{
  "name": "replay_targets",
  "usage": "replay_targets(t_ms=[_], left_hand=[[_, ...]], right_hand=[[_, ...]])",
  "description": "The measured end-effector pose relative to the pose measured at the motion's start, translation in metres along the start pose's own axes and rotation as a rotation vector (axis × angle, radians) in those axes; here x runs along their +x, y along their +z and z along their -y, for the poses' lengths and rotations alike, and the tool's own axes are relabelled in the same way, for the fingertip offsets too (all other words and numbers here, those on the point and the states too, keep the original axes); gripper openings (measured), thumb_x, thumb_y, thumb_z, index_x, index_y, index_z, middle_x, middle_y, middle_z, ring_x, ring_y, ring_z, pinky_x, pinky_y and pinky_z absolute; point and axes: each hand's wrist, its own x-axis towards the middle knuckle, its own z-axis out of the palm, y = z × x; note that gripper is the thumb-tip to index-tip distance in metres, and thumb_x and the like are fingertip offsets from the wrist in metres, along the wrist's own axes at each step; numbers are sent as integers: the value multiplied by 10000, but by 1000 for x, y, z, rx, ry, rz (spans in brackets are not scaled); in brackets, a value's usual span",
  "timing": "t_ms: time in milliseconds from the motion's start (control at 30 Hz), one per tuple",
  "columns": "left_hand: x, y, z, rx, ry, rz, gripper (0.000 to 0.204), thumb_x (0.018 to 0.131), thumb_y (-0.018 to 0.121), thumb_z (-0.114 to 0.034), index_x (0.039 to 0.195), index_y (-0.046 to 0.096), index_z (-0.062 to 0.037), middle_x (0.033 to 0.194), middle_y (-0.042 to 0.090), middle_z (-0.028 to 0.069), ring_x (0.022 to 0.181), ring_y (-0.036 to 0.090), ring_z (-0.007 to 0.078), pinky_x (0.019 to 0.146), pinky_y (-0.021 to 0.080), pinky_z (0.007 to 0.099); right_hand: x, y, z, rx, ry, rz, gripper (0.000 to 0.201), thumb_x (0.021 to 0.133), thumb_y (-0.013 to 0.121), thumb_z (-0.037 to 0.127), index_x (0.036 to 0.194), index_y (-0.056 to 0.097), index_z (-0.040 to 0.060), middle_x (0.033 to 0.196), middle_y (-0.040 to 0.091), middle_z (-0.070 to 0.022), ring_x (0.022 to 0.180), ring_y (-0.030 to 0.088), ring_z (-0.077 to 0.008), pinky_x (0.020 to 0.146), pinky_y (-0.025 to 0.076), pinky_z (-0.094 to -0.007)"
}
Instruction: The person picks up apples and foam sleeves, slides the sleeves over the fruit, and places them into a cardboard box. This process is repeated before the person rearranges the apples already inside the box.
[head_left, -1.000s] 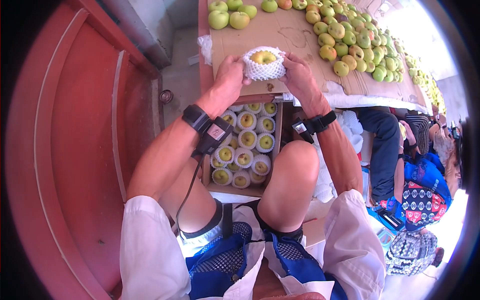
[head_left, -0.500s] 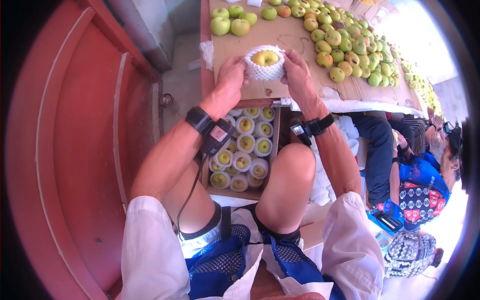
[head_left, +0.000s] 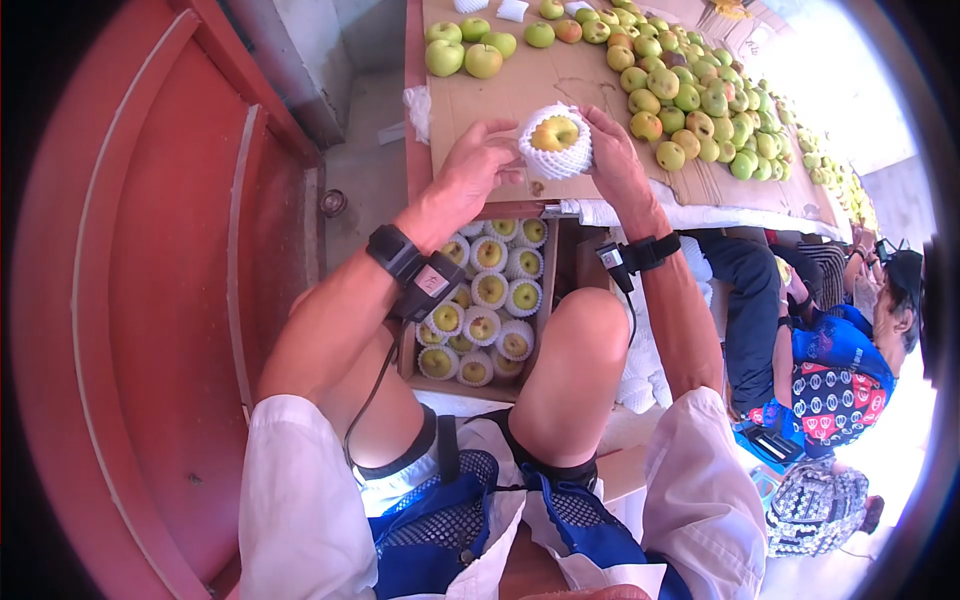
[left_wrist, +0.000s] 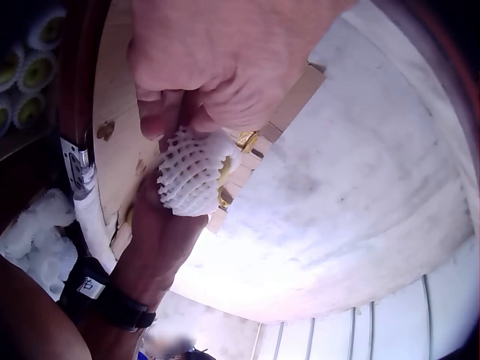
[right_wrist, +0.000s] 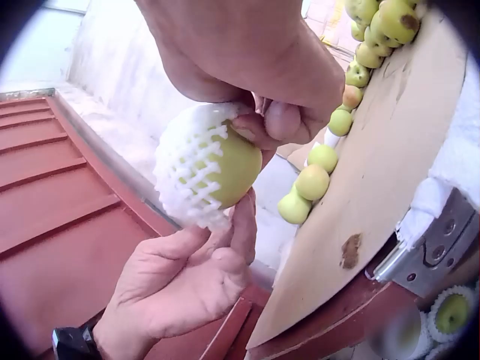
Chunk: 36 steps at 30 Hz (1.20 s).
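A yellow-green apple sits in a white foam net, held over the near edge of the cardboard-covered table. My right hand grips it from the right side. In the right wrist view, the apple's bare skin shows beyond the net's edge, near the right thumb. Beside the net on the left is my left hand, its fingers loosely extended. Its fingertips come right up to the net's lower edge in the right wrist view. The left wrist view shows the net just below the left fingers.
Below, between the knees, a cardboard box holds several netted apples. Loose apples are heaped on the table's right, with several more at back left. White foam nets lie right of the legs. Another person sits at right.
My left hand has come off the net's left side and its fingers have loosened. The netted apple has shifted slightly right and tilted, staying in my right hand.
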Motion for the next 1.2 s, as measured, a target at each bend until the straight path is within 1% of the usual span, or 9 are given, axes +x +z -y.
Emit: replay_targets(t_ms=[133,233,333,533,633,733,833,1033,1200], left_hand=[[-6,5,-8,52,-29,35,494,960,525,-4,1437,400,-23,1202,623,126,1020,628,181,786,530,296],[-5,6,-7,267,72,90,522,959,543,-2,1459,391,-26,1210,621,126,1022,635,178,766,529,277],[-4,5,-7,315,104,153,518,965,548,-3,1464,412,-16,1236,615,133,1043,642,182,770,543,277],[-2,6,-5,143,1,69,482,960,525,26,1436,454,43,1294,594,155,1081,644,195,837,573,301],[-4,6,-2,72,64,172,466,974,518,-13,1431,454,57,1300,590,155,1109,634,205,894,561,322],[1,4,-3,-63,-31,240,467,988,543,-121,1418,467,45,1310,589,148,1147,619,225,956,534,366],[0,6,-5,-171,-124,174,503,997,586,-277,1396,484,12,1319,590,135,1155,614,238,985,511,404],[-4,16,-7,11,-95,115,476,976,658,-381,1289,546,-41,1227,637,106,1108,625,205,924,527,377],[0,12,-5,-67,-106,181,384,983,658,-295,1262,565,-48,1181,657,79,1045,641,163,809,540,311]], right_hand=[[4,-4,-5,51,18,67,296,1034,524,290,1176,656,66,969,689,10,814,644,-53,653,515,-234],[8,-6,-10,59,24,107,295,1039,527,275,1179,652,47,982,690,4,828,647,-53,661,518,-227],[7,-6,-9,58,21,116,288,1042,532,262,1182,651,40,984,690,7,829,645,-49,650,509,-212],[7,-1,-7,42,-4,100,291,1043,535,271,1172,657,42,955,688,18,794,632,-35,610,473,-188],[9,-5,-9,5,2,87,283,1043,534,277,1157,665,54,925,684,29,773,627,-31,602,464,-185],[11,-8,-8,-35,-1,81,274,1044,534,284,1131,675,67,894,676,43,747,618,-25,596,459,-186],[4,-8,-2,-75,-2,60,275,1044,534,294,1106,680,70,875,670,51,729,609,-21,594,458,-187],[4,-4,3,-110,-68,118,279,1042,544,302,1110,674,65,875,669,48,743,613,-22,618,473,-188],[8,-1,-3,2,-152,13,300,1033,566,305,1163,643,47,937,672,17,777,623,-38,641,488,-199]])
